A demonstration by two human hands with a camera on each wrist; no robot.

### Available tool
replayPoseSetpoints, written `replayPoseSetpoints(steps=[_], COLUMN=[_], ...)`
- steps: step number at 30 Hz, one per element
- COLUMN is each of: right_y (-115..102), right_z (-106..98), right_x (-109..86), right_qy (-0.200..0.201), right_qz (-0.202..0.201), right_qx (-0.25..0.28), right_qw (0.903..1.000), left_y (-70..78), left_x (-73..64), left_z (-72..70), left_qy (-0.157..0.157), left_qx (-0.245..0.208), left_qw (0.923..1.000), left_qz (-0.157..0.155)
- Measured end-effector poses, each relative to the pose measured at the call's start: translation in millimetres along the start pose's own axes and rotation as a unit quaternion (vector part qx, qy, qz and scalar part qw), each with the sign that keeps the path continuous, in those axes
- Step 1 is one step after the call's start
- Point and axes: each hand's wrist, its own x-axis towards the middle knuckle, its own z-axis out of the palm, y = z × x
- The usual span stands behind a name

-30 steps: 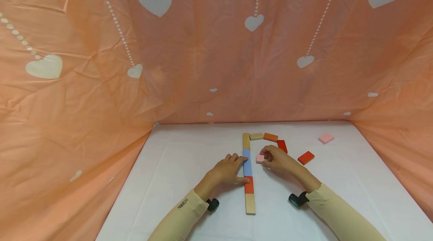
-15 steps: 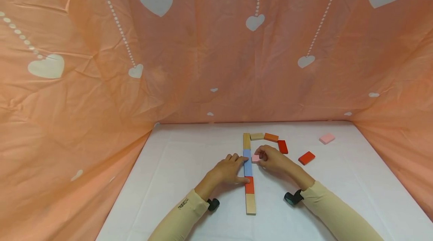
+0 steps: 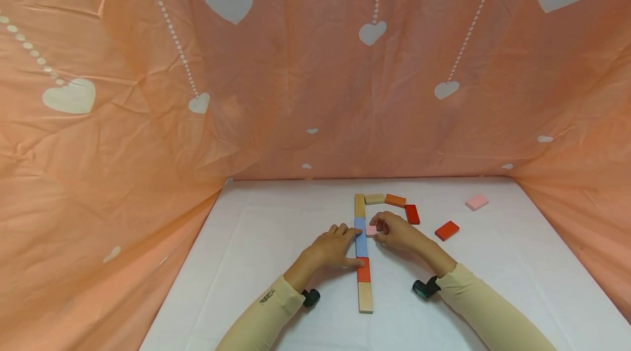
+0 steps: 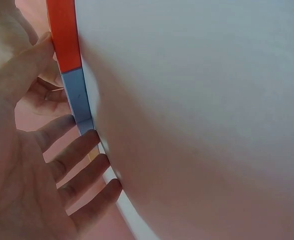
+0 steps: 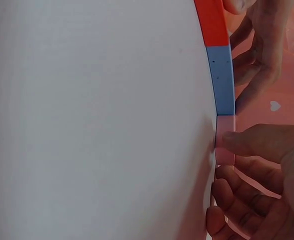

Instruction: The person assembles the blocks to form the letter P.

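A straight column of flat blocks lies on the table in the head view. It has a natural wood block (image 3: 360,204) at the far end, blue blocks (image 3: 361,246), a red block (image 3: 363,272), and another wood block (image 3: 365,297) nearest me. My left hand (image 3: 330,248) rests along the column's left side, index finger on the blue part, thumb at the red block. Between thumb and fingers, my right hand (image 3: 399,232) pinches a pink block (image 3: 371,231) right at the column's right side. In the right wrist view, the thumb covers part of that pink block.
From the column's far end, a pale wood block (image 3: 374,199), an orange block (image 3: 395,200) and a dark red block (image 3: 412,214) curve rightward. Further right lie a loose red block (image 3: 447,230) and another pink block (image 3: 476,202). A peach curtain (image 3: 315,66) surrounds the white table (image 3: 276,203).
My right hand has slid the pink block leftward across a small gap, up against the blue part of the column. The left hand stays in place.
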Motion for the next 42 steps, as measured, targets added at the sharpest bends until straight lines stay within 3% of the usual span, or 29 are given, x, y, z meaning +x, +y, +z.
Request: replayPoseSetpoints(steps=[15, 31, 37, 42], right_y=[1, 18, 30, 37], right_z=[-3, -35, -49, -58], right_x=[-5.9, -49.1, -67.9, -82.0], right_qy=[0.009, 0.088, 0.122, 0.137], right_qz=[0.018, -0.049, -0.052, -0.020], right_qx=[0.018, -0.014, -0.020, -0.049], right_qw=[0.9996, 0.9948, 0.9910, 0.9892], left_y=[-0.6, -1.0, -0.2, 0.0], left_x=[1.3, 0.7, -0.5, -0.5], left_z=[1.5, 1.1, 1.9, 2.3], left_qy=[-0.001, -0.005, -0.002, -0.001], left_qx=[-0.007, -0.009, -0.008, -0.008], left_qw=[1.0000, 0.9999, 1.0000, 1.0000], left_qz=[-0.005, -0.005, -0.004, -0.004])
